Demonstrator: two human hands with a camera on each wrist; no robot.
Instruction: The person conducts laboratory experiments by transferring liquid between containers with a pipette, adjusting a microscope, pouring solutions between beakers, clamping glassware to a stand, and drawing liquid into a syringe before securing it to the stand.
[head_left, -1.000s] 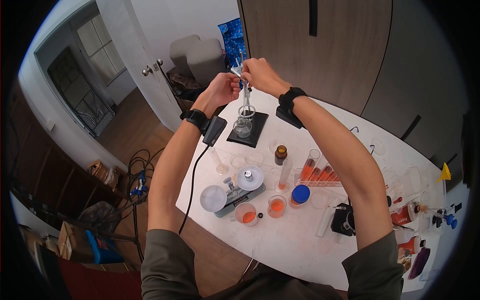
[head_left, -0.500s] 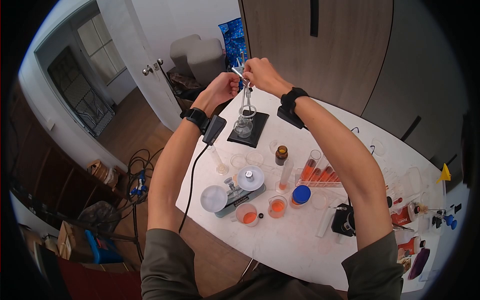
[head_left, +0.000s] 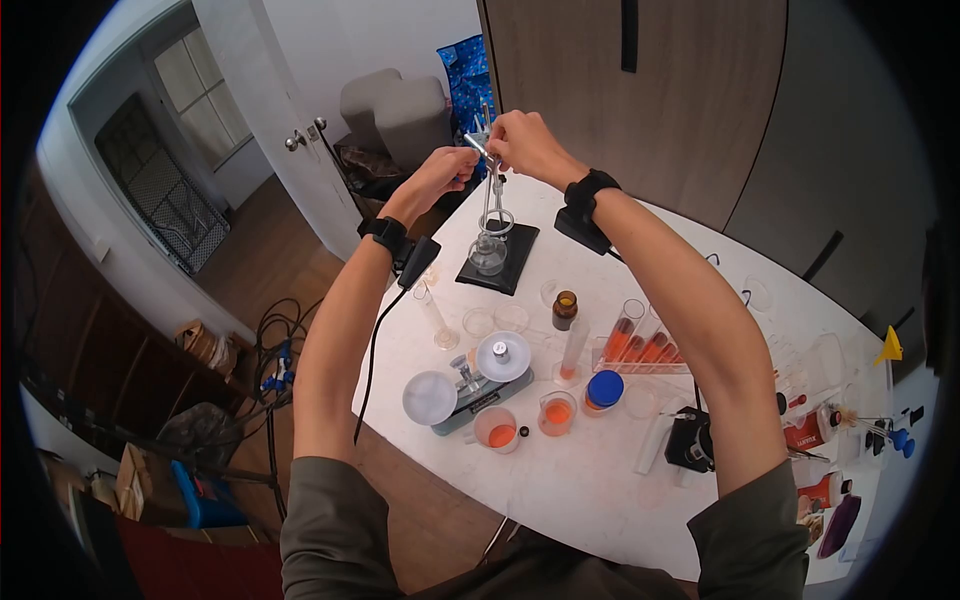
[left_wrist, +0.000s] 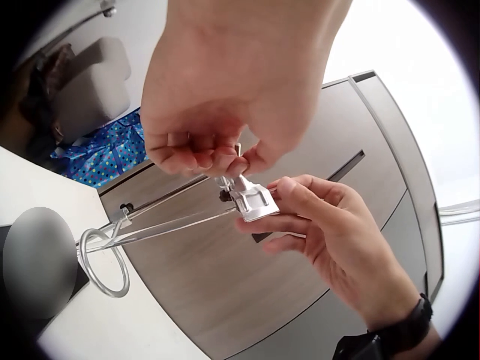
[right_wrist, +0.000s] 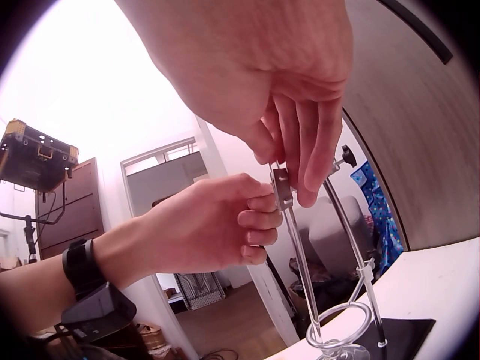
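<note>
A metal clamp (left_wrist: 256, 204) is at the upper part of a stand with a black base (head_left: 515, 262). My left hand (head_left: 440, 178) has its fingers curled and pinches the clamp's end, its fingertips close to a thin pin. From the other side, my right hand (head_left: 530, 148) holds the clamp between thumb and fingers. A thin straight rod (right_wrist: 301, 262) runs from the clamp down towards a metal ring (right_wrist: 366, 322) on the stand. Under the ring stands a round clear glass flask (head_left: 488, 258).
Nearer on the white table are a balance (head_left: 462, 402), two beakers with orange liquid (head_left: 497, 430), a blue-lidded jar (head_left: 605, 388), a brown bottle (head_left: 565, 308) and a rack of test tubes (head_left: 640, 345). A measuring cylinder (head_left: 438, 325) stands left. A wooden cabinet (head_left: 640, 130) rises behind.
The clamp has turned between my hands and now shows a narrower side in the head view. My left wrist has rotated a little; the right hand stays almost where it was.
</note>
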